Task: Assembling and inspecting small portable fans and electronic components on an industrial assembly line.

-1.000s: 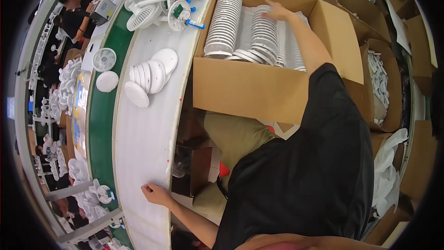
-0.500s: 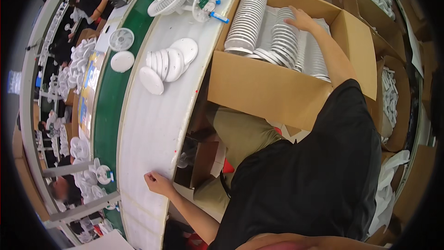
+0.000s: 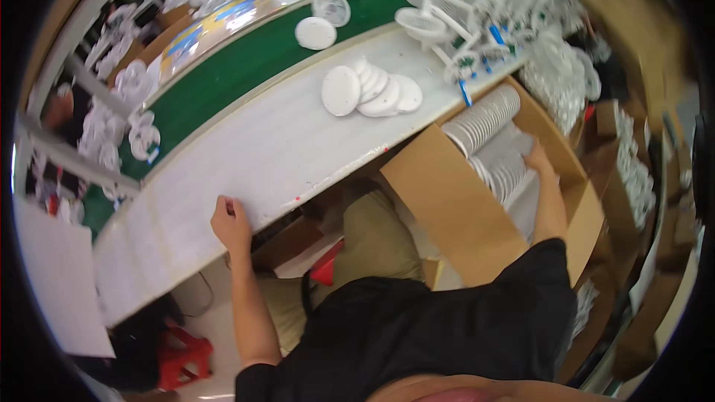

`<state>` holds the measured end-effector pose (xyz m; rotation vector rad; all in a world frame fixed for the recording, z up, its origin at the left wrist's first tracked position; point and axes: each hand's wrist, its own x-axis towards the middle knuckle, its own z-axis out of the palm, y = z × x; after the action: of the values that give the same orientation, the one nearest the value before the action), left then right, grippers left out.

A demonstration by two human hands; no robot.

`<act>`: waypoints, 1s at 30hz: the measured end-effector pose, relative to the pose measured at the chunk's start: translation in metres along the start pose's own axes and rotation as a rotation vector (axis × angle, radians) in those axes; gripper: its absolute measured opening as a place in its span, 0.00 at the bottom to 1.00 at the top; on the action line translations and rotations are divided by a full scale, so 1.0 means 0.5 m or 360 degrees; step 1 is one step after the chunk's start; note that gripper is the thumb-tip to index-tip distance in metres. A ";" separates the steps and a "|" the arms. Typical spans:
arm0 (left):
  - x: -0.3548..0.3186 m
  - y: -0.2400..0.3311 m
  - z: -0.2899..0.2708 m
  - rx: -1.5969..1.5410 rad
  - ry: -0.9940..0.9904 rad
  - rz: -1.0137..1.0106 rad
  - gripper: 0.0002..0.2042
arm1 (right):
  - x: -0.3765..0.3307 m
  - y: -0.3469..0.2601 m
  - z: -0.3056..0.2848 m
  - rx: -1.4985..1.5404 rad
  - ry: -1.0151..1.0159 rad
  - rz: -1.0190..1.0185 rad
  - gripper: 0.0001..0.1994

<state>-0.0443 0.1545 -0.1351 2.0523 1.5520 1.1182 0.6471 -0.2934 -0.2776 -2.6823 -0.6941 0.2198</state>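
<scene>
My left hand is loosely curled at the near edge of the white worktop, with nothing visible in its fingers. My right hand reaches into an open cardboard box on the right, beside a row of white round covers. Its fingers are blurred and partly hidden, so their grip does not show. Another long row of covers stands on edge along the box's far side. A small overlapping group of white round covers lies on the worktop ahead of me.
Behind the worktop runs a green conveyor belt carrying a round cover and a fan grille. White fan assemblies are heaped at the far right. A red stool stands at the lower left.
My view has swung round, so the worktop and box appear turned. My right hand has shifted toward the near side of the cover row. My left hand stays curled at the worktop.
</scene>
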 end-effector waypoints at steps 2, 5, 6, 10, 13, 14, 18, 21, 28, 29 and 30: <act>-0.021 0.028 0.033 -0.0015 -0.0022 -0.0017 0.07 | 0.014 0.027 -0.043 0.0076 0.0006 -0.0088 0.44; -0.042 0.077 0.084 -0.0084 -0.0013 -0.0076 0.06 | 0.019 0.015 -0.123 0.0196 -0.0054 0.0015 0.41; -0.046 0.094 0.097 -0.0093 -0.0011 -0.0068 0.06 | 0.022 0.018 -0.155 0.0123 0.0160 -0.0004 0.41; -0.057 0.143 0.118 -0.0095 -0.0091 -0.0017 0.06 | -0.020 -0.002 -0.250 -0.0080 0.0773 -0.0006 0.41; -0.056 0.162 0.122 -0.0122 -0.0096 -0.0020 0.06 | -0.023 -0.183 -0.362 -0.0309 0.1269 -0.0349 0.40; -0.058 0.166 0.125 -0.0137 -0.0089 -0.0022 0.06 | -0.061 -0.225 -0.385 -0.0387 0.1436 -0.0480 0.40; -0.052 0.189 0.129 -0.0192 -0.0090 -0.0068 0.06 | -0.097 -0.570 -0.410 -0.0112 0.1333 -0.1212 0.38; -0.038 0.195 0.119 -0.0221 -0.0097 -0.0033 0.06 | -0.091 -0.804 -0.361 -0.0209 0.1257 -0.1604 0.37; -0.044 0.192 0.148 -0.0262 -0.0042 0.0040 0.06 | -0.017 -1.003 -0.150 -0.0882 0.1217 -0.2322 0.37; -0.057 0.215 0.204 -0.0350 -0.0021 0.0008 0.06 | 0.034 -0.991 -0.136 -0.1073 0.1199 -0.2483 0.36; -0.057 0.219 0.206 -0.0329 -0.0002 -0.0008 0.06 | 0.035 -1.000 -0.129 -0.1046 0.1198 -0.2508 0.36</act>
<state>0.1017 0.1093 -0.1383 1.9114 1.3768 1.2197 0.4584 0.1030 -0.0292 -1.5194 -2.4140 -1.4501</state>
